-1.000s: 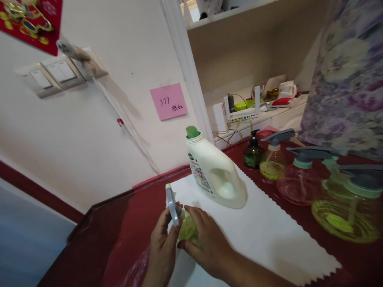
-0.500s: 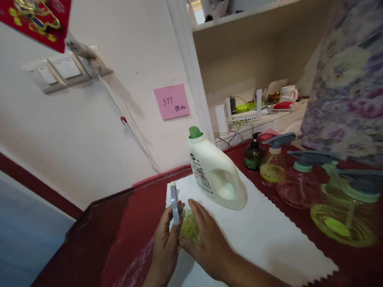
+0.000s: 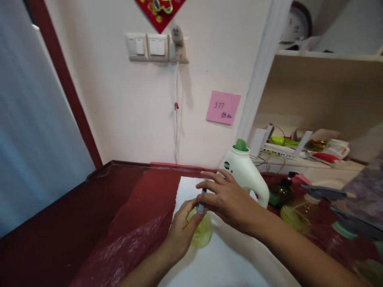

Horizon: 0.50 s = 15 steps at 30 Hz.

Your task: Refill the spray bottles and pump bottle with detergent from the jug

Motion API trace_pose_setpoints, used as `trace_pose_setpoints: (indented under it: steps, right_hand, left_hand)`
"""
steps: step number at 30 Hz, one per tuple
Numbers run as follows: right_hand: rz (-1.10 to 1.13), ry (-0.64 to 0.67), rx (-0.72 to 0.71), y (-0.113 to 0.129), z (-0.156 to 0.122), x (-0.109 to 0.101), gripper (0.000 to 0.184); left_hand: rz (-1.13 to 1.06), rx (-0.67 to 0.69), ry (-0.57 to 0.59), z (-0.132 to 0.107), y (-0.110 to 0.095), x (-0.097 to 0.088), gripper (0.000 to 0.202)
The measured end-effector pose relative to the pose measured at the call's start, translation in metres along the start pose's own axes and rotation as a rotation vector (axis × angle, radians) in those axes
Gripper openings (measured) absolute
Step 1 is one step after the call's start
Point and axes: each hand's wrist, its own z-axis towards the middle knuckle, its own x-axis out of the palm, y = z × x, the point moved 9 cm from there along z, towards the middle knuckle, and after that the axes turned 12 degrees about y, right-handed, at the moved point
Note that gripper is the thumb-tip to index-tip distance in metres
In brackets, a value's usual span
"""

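Note:
A small yellow-green spray bottle (image 3: pixel 202 235) with a grey sprayer head stands on the white sheet (image 3: pixel 221 263). My left hand (image 3: pixel 181 233) is closed around its neck from the left, thumb in front below the head. My right hand (image 3: pixel 227 199) reaches over from the right; its thumb and index finger close on the top of the sprayer, while the other fingers stay spread. Right behind that hand stands a pale green detergent jug (image 3: pixel 254 175) with a green spout, partly covered by the fingers.
To the right stand a dark pump bottle (image 3: pixel 281 191) and several larger spray bottles, one yellowish (image 3: pixel 299 217), blurred. A router (image 3: pixel 281 149) sits on the shelf behind. The wall carries a pink note (image 3: pixel 223 107) and switches (image 3: pixel 157 47). Red covering (image 3: pixel 134 215) lies on the table.
The view has turned left and levelled. My right hand has gone from the bottle's side up to the sprayer head; my left hand still holds the bottle.

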Motion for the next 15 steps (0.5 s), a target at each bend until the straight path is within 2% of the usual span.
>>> trace_pose_setpoints:
  steps: [2,6,10,15]
  right_hand:
    - [0.024,0.072,-0.006,0.0,0.008,-0.002,0.007]
    - [0.102,0.192,0.019,-0.002,0.015,0.002,0.01]
    - [0.239,0.186,0.042,-0.007,0.012,0.01,0.012]
    - [0.232,0.167,0.049,-0.005,0.011,0.02,0.013]
  left_hand:
    - [0.008,-0.017,0.002,-0.002,0.003,0.0,0.041]
    - [0.037,-0.054,-0.019,-0.005,0.009,-0.001,0.044]
    - [0.046,-0.061,-0.031,-0.004,0.01,-0.002,0.047]
    - [0.074,-0.067,-0.026,-0.004,0.013,-0.001,0.047]
